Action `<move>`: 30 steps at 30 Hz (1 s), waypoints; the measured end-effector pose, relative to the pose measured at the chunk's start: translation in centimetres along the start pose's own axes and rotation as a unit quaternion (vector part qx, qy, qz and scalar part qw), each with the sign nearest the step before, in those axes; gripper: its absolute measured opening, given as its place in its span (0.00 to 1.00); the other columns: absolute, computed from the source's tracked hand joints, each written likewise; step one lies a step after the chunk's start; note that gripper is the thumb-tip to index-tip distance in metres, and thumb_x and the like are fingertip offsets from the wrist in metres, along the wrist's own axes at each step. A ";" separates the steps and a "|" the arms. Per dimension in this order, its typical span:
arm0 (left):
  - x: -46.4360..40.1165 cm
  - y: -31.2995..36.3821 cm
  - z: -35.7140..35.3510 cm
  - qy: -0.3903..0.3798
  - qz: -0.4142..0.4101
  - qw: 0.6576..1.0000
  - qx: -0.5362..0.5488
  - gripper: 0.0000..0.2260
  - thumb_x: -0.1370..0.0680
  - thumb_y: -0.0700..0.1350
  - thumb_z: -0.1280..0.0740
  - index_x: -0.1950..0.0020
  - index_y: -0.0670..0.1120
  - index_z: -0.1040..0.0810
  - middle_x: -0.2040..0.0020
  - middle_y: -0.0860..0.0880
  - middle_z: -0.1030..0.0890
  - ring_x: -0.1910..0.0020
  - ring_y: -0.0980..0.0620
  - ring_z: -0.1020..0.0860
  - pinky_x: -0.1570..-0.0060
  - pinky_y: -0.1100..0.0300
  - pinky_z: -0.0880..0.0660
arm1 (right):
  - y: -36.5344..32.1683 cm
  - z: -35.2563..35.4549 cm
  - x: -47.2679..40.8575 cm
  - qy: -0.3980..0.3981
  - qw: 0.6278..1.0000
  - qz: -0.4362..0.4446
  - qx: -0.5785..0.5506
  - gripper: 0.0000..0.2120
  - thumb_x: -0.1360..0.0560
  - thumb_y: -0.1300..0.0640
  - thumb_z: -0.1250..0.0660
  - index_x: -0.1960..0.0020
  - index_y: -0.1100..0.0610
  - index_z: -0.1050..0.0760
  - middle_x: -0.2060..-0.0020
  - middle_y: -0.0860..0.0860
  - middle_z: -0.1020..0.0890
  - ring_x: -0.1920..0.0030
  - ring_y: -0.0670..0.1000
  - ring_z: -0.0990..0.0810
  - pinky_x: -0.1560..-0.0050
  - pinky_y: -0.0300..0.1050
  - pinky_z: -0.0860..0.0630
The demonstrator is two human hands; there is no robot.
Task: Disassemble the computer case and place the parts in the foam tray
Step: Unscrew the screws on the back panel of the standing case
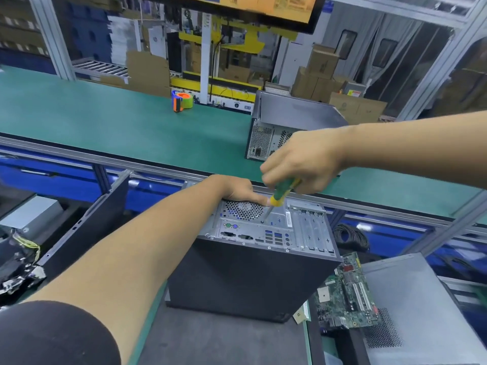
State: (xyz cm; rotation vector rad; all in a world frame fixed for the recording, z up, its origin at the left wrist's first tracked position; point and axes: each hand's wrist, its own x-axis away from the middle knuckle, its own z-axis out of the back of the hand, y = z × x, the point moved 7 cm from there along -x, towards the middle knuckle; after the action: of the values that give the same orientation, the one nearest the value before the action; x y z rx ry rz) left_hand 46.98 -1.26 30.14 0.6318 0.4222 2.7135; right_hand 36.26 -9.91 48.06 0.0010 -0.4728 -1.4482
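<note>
Gripping a green-and-yellow screwdriver [279, 195] in curled fingers, right hand [303, 160] over the rear panel of a dark computer case [245, 272] that stands on end on a dark mat [210, 341]. Blade angled down and left from those fingers, tip at what appears to be a screw just below the round fan grille [243, 209]; the contact itself too small to confirm. Left hand [232, 188] laid on the far top edge of the case, fingers mostly straight, forefinger [257, 199] stretched rightward and touching the yellow collar of the handle. Port cut-outs and slot covers [312, 230] face up, toward the camera side of both sets of fingers and to the right of the blade. Beyond the right fingers, well apart on the green conveyor belt [105, 119], a second tower case [284, 125] with its perforated back turned this way. Farther left on the same belt, an orange tape dispenser [181, 101]. Below and right of the fingers, beside the case, a green circuit board [347, 293] lying against a grey metal side panel [411, 306]. Behind that board, a coil of black cable [350, 237]. Left of the left forearm, a dark panel [89, 227] propped at a tilt near loose parts and wiring [18, 259].
</note>
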 end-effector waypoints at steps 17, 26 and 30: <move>-0.3 -0.4 0.2 0.007 0.031 0.999 0.024 0.34 0.28 0.79 0.42 0.62 0.46 0.25 0.64 0.51 0.26 0.67 0.51 0.30 0.61 0.55 0.33 | 5.9 -3.2 -0.5 -0.193 0.797 -0.495 -0.286 0.13 0.21 0.53 0.41 0.56 0.61 0.27 0.74 0.57 0.22 0.80 0.52 0.33 0.75 0.38 0.36; -0.6 -0.9 0.3 0.010 0.038 0.999 0.029 0.43 0.30 0.80 0.41 0.49 0.40 0.19 0.53 0.39 0.20 0.54 0.46 0.22 0.50 0.51 0.27 | 4.8 -1.8 -1.2 -0.126 0.925 -0.250 -0.258 0.10 0.23 0.59 0.34 0.62 0.54 0.30 0.70 0.48 0.24 0.70 0.47 0.27 0.67 0.46 0.27; -0.8 -0.9 0.0 0.010 0.040 0.999 0.014 0.48 0.30 0.80 0.41 0.42 0.34 0.27 0.46 0.48 0.25 0.47 0.51 0.27 0.36 0.45 0.28 | 4.0 -1.8 0.3 -0.103 0.951 -0.185 -0.224 0.07 0.28 0.61 0.30 0.58 0.53 0.27 0.64 0.49 0.22 0.63 0.52 0.24 0.64 0.49 0.28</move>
State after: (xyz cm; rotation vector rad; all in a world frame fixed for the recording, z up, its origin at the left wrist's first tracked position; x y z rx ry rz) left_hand 47.90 -0.71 29.54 0.6437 0.4507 2.7957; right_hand 40.59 -10.14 47.61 -0.4498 -0.3104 -1.9128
